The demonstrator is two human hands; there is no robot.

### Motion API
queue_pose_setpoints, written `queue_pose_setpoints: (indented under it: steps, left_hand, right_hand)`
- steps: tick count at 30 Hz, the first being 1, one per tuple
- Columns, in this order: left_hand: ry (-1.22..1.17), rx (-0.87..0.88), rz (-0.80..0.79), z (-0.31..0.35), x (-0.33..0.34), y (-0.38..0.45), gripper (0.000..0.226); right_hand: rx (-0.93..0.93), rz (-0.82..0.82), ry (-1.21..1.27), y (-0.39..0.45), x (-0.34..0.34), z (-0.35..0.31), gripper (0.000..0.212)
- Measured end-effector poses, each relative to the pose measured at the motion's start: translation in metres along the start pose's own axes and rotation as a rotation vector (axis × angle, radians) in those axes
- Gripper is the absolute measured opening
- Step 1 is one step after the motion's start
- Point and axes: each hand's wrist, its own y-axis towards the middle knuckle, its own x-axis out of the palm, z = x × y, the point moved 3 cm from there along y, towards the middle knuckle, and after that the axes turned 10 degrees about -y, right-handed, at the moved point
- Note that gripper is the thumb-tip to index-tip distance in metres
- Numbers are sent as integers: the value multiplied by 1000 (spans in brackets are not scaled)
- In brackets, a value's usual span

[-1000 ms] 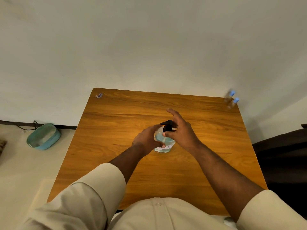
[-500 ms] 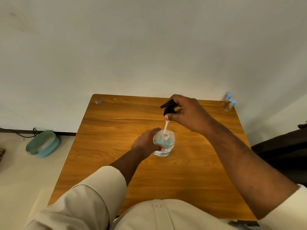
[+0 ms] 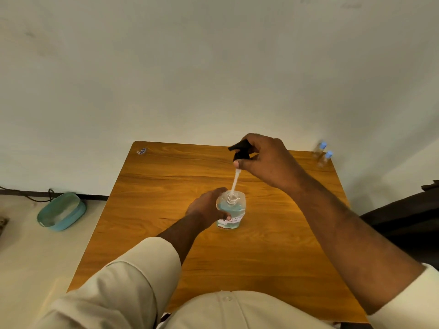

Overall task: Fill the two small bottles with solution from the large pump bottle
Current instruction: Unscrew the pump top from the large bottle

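The large clear bottle (image 3: 231,211), holding blue-green solution, stands upright mid-table with its neck uncovered. My left hand (image 3: 207,207) grips its left side. My right hand (image 3: 266,157) holds the black pump head (image 3: 240,150) well above the bottle; the pump's white tube (image 3: 235,181) slants down with its lower end still inside the neck. Two small clear bottles (image 3: 322,155) with blue caps stand together at the table's far right corner, beyond both hands.
The wooden table (image 3: 166,198) backs onto a pale wall. A small wrapper (image 3: 141,151) lies at its far left corner. A teal basin (image 3: 61,211) and a dark cable sit on the floor at left. Something dark (image 3: 408,214) stands right of the table.
My right hand has unscrewed the pump head and lifted it up and away from me, drawing the white tube out of the bottle. My left hand kept its hold on the bottle.
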Motion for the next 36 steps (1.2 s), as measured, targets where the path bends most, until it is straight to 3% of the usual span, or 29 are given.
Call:
queue_pose_setpoints:
  steps: [5, 13, 21, 28, 32, 36]
  left_hand:
    - [-13, -8, 10, 0, 1, -1, 87]
    - [27, -7, 30, -2, 2, -1, 83]
    - [91, 10, 44, -4, 3, -1, 81]
    - [39, -11, -7, -37, 3, -2, 121]
    - [94, -142, 33, -76, -27, -7, 119]
    - [217, -265, 20, -118, -68, -18, 112]
  right_hand:
    - [-9, 94, 27, 1, -7, -8, 27]
    - [-45, 96, 18, 3, -22, -14, 26]
    - [33, 137, 36, -7, -37, -12, 30]
    - [-32, 244, -13, -17, -52, -42, 33]
    - [-96, 224, 44, -10, -12, -52, 30]
    - [-242, 156, -82, -5, 81, -52, 22]
